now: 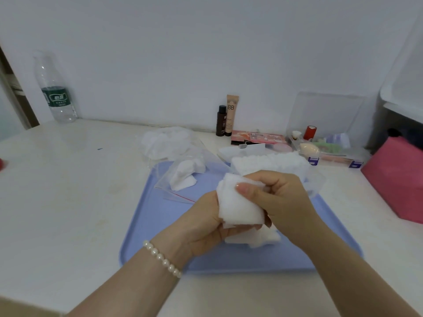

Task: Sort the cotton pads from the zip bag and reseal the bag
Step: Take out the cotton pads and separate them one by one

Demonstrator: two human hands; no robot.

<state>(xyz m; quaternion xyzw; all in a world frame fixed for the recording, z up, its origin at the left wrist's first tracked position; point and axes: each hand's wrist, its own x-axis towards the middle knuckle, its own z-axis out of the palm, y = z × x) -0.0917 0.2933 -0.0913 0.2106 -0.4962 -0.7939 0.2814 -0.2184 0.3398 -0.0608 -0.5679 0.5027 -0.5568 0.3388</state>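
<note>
A clear plastic water bottle (56, 92) with a green label stands far left at the back of the pale, smooth counter (68, 202). Further right, a crumpled transparent bag (164, 143) stuffed with white cotton lies just behind a flat blue tray (148, 225) with rounded corners. On the tray's far left part rests the zip bag (180, 177), thin clear film with a red line along its mouth, holding a few white square pads; whether the mouth is sealed cannot be told.

Over the middle of the tray, the left hand (201, 227), a pearl bracelet (161, 258) at its wrist, cups a thick stack of cotton pads (238, 204) from below, its grip curled round the stack. The pads are soft, matte, white and squarish with fuzzy edges. The right hand (277, 197) pinches the stack's top, thumb pressed on the front face. A few loose pads (256, 237) lie on the tray just beneath the hands.

Behind, a neat row of pads (267, 163) sits in clear wrap. A dark small bottle (221, 121) and a beige tube (231, 115) stand by the wall, a clear organiser box (327, 143) right of them, a pink box (398, 179) far right.
</note>
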